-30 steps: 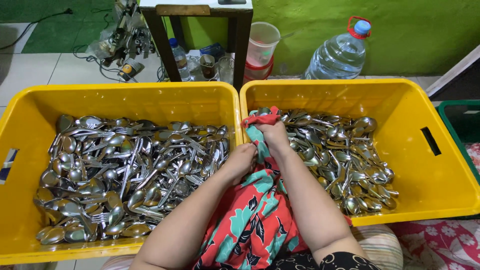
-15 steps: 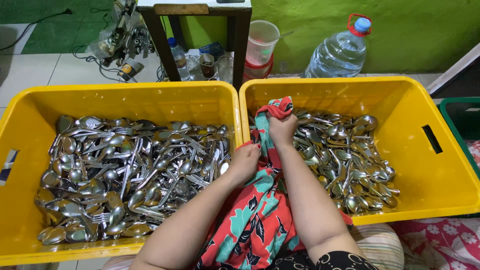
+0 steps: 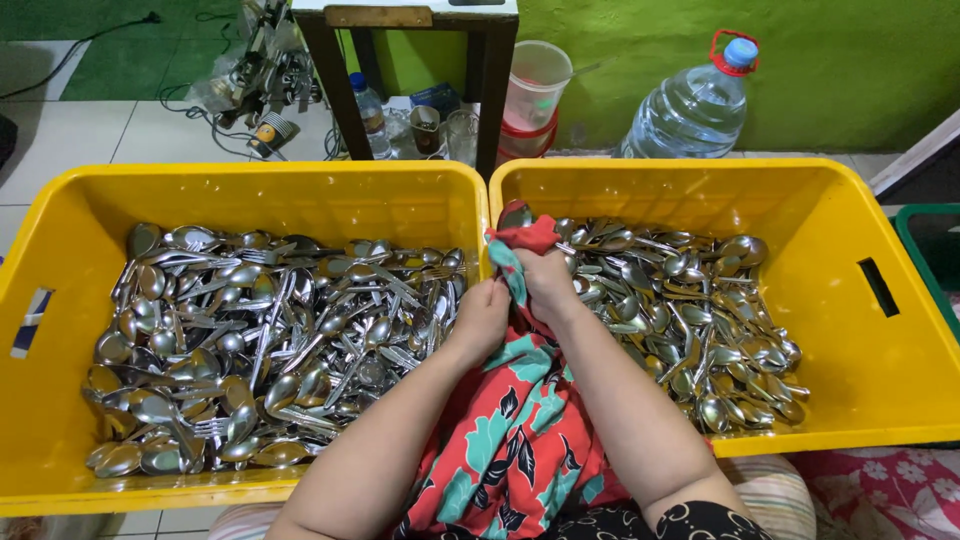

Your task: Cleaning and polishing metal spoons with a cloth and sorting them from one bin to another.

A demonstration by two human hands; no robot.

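Left hand (image 3: 484,318) and right hand (image 3: 547,277) both grip a soft red-and-teal patterned cloth (image 3: 520,420) wrapped round a spoon (image 3: 514,214), above the adjoining rims of two yellow plastic crates (image 3: 470,190) heaped with shiny metal cutlery (image 3: 260,340).

Bare right crate (image 3: 880,330) wall side — spoons (image 3: 680,310) crowd the left crate (image 3: 60,300).

right hand (image 3: 545,275) lifted cloth-wrapped spoon (image 3: 516,215) up since a second ago, sits a bit lower now; left hand (image 3: 483,315) slid closer along cloth (image 3: 520,440), nearly touching right
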